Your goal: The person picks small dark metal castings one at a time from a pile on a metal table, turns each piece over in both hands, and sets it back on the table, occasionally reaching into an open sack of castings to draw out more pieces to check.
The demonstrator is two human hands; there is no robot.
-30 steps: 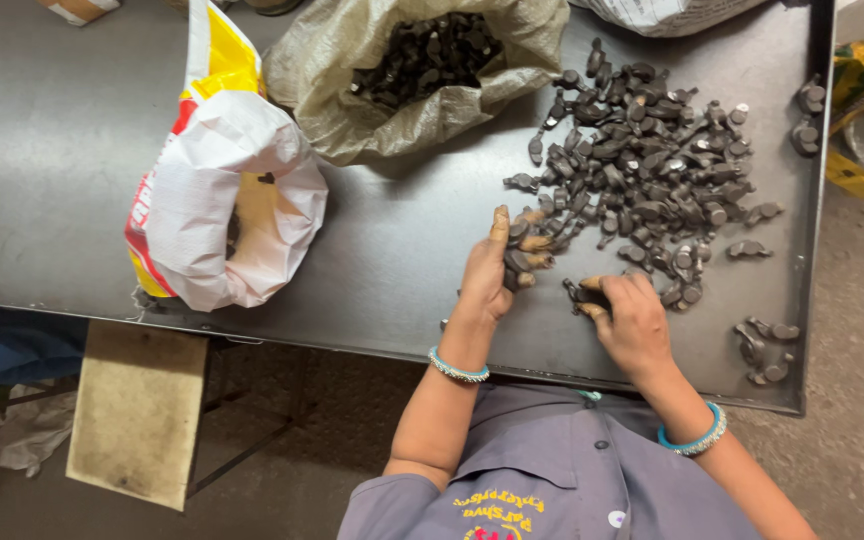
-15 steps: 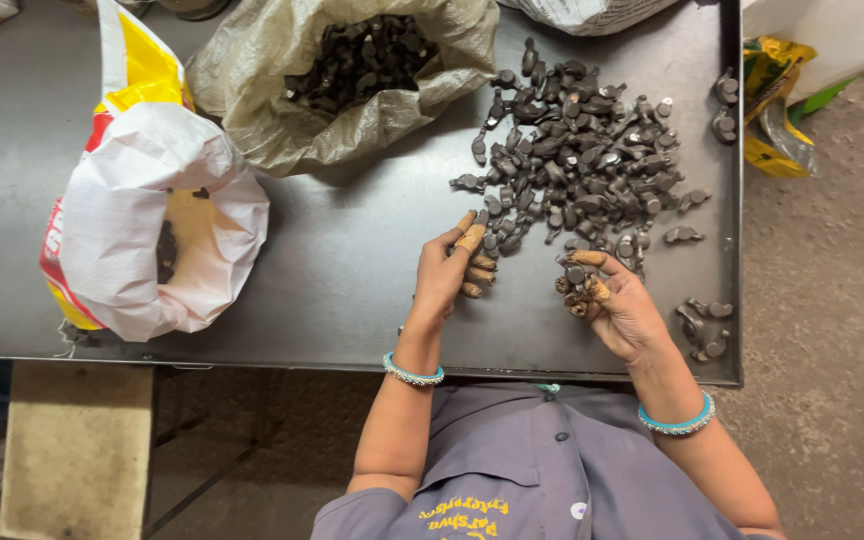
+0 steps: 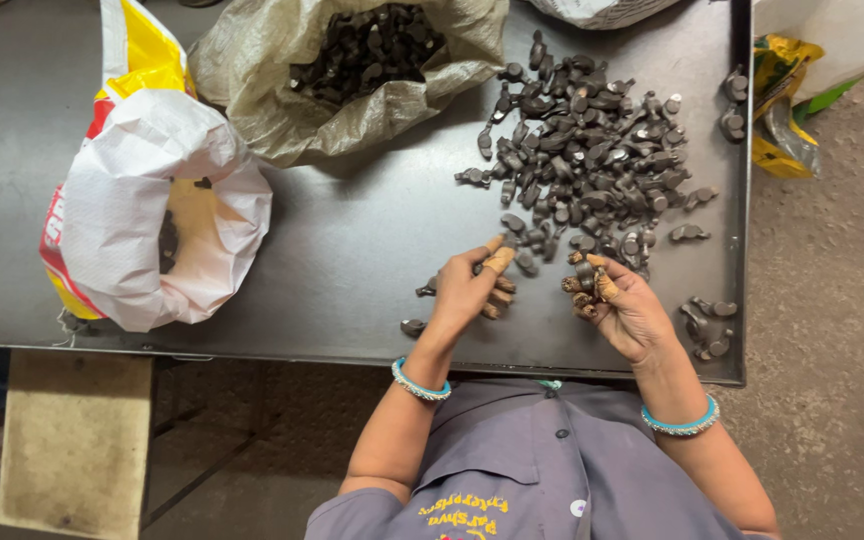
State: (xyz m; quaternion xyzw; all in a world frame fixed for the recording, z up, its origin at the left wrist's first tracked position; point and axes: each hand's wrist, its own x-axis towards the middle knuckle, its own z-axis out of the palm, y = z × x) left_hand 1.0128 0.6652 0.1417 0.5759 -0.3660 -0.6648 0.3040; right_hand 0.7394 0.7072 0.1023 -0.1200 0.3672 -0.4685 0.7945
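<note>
A heap of small dark metal parts (image 3: 592, 150) lies on the dark metal table (image 3: 352, 260), towards its right side. My left hand (image 3: 472, 288) rests on the table at the heap's near edge, fingers curled around a part, with taped fingertips. My right hand (image 3: 622, 305) is palm up beside it, fingers curled on a dark part. Two loose parts (image 3: 414, 326) lie just left of my left hand. Both wrists carry turquoise bangles.
An open grey sack (image 3: 352, 70) of the same dark parts sits at the back. A white and yellow woven bag (image 3: 152, 210) stands open on the left. A few separate parts (image 3: 707, 325) lie near the right edge. A stool (image 3: 72, 440) stands below the table.
The view has shifted, so the table and bags sit further right and lower in the picture. My right hand has turned palm up and lifted off the table; my left hand stays at the heap's edge.
</note>
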